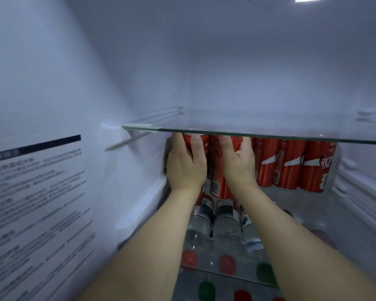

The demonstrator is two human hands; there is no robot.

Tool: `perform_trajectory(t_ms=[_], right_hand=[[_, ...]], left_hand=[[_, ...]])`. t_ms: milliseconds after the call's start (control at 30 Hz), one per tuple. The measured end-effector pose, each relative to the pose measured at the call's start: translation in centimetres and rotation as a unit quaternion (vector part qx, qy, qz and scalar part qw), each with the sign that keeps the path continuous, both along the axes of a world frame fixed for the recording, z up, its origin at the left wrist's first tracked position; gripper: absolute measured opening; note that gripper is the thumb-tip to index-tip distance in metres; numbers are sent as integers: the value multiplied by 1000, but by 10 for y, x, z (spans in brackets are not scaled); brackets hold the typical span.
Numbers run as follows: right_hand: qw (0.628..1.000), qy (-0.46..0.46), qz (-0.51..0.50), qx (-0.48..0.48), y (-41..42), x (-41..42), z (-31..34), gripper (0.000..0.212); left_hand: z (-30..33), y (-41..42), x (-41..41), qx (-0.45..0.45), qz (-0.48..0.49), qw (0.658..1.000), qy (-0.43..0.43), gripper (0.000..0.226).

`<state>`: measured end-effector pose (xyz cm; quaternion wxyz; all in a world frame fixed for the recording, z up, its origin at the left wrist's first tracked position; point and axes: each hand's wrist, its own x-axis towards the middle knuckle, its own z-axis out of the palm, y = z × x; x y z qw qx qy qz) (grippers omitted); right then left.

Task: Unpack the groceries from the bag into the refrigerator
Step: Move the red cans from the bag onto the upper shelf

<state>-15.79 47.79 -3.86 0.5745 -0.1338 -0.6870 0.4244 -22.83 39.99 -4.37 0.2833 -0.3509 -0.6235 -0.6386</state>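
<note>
Both my arms reach into the refrigerator, under a glass shelf (269,135). My left hand (186,164) grips the leftmost red cola can (197,141), fingers curled round its side. Beside it, my right hand (239,161) holds a second red cola can (217,181). Both cans stand upright at the left end of a row of red cans (291,166) on the middle shelf. The grocery bag is out of view.
Clear water bottles (224,227) lie on the shelf below, with red and green caps (226,263) toward me. The left wall carries a printed label (37,203). The upper glass shelf sits just above the can tops. Shelf rails (356,187) line the right wall.
</note>
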Motion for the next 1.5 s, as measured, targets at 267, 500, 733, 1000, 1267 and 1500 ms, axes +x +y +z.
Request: perform_trajectory(t_ms=[267,500,733,1000,1267,1500], right_hand=[[998,-34,-37,36,1,-9,-6,71],[997,-68,-43,15,3,-9,-6,50],[991,-108,-71,28,5,-12,-10,57],[993,-113,-24,6,0,-15,-11,61],[994,-111,-15,-9,-2,-14,-10,61],[994,-109,-22,-10,0,-17,-11,61]], left_hand=[[-5,3,-6,26,-22,998,53,49],[-13,15,-14,4,-49,997,58,49],[-16,17,-16,-11,-47,998,39,51],[-16,17,-16,-20,-47,999,12,54],[-15,15,-13,-30,-47,998,-4,53],[-15,15,-14,-26,-45,999,-3,54]])
